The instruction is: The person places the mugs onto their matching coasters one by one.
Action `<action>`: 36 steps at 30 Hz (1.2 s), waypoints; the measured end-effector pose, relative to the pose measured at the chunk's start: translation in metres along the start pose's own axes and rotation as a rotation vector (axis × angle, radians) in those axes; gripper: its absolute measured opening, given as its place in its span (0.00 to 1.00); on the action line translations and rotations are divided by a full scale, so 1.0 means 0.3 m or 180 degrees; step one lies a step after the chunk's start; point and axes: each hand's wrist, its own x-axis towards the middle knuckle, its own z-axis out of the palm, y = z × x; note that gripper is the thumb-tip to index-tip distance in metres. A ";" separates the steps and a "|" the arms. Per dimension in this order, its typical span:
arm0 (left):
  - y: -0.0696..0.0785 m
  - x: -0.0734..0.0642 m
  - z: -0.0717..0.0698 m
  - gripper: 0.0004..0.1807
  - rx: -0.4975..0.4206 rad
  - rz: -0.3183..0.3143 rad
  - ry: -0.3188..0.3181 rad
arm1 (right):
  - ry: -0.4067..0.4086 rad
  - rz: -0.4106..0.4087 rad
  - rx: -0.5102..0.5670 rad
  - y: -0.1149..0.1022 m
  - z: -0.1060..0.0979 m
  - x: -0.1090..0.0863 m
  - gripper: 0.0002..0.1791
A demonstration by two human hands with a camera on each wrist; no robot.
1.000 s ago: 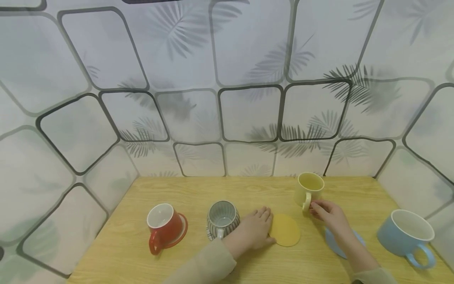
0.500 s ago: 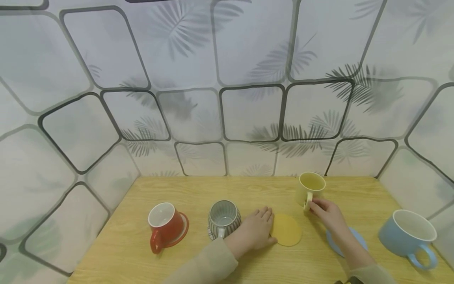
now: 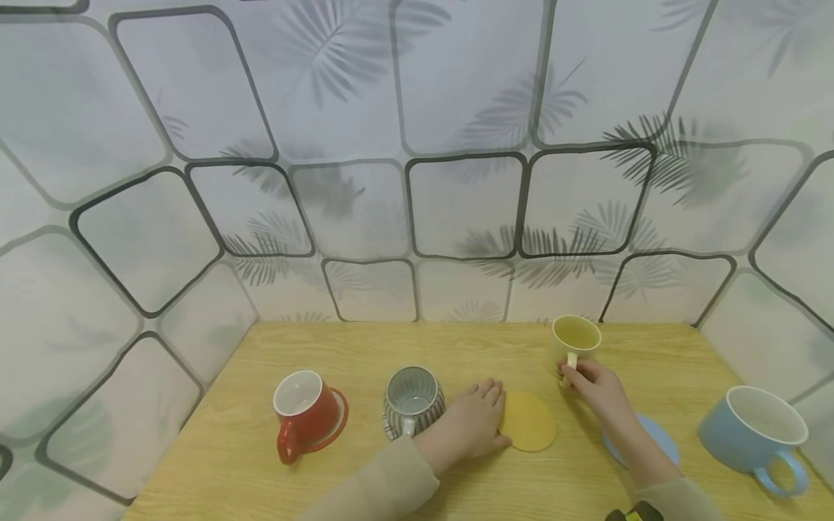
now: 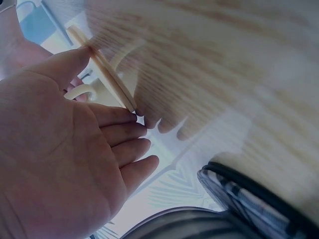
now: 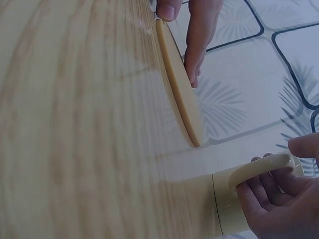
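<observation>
A round yellow coaster (image 3: 529, 422) lies on the table, and my left hand (image 3: 478, 420) touches its left edge. In the left wrist view the thumb and fingertips of that hand (image 4: 65, 149) meet the rim of the coaster (image 4: 107, 74), fingers extended. Farther back stands a pale yellow mug (image 3: 556, 351), upright with its handle toward me. My right hand (image 3: 599, 389) grips this handle. The right wrist view has fingers of the right hand (image 5: 284, 204) passing through the loop of the mug handle (image 5: 256, 167), thumb above it.
Left of my left hand, a grey striped mug (image 3: 412, 398) stands on a patterned coaster (image 3: 389, 428). A red mug (image 3: 306, 412) overlaps a red coaster (image 3: 340, 416) farther left. A blue coaster (image 3: 658, 436) lies partly under my right forearm; a blue mug (image 3: 743, 434) stands at right.
My right hand has shifted from beside the yellow mug's handle to fingers reaching through and around it. The mug stands in about the same place. The left hand stays at the yellow coaster.
</observation>
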 end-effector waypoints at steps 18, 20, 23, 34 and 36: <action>0.002 -0.003 0.001 0.45 0.0047 0.0011 0.0005 | 0.0025 -0.0017 0.0005 0.012 0.001 -0.002 0.23; 0.002 -0.005 0.000 0.45 0.0063 0.0012 0.0007 | 0.0006 -0.0014 0.0026 0.014 -0.002 -0.001 0.22; 0.003 -0.007 -0.003 0.45 0.0100 0.0010 0.0009 | -0.0036 -0.0051 0.0055 0.017 -0.007 0.002 0.22; 0.005 -0.014 -0.015 0.44 0.0074 -0.0010 -0.0022 | -0.0130 -0.0093 0.0145 0.031 -0.022 0.009 0.22; 0.006 -0.011 -0.014 0.44 0.0055 -0.0014 -0.0021 | -0.0130 -0.0076 0.0146 0.036 -0.024 0.010 0.22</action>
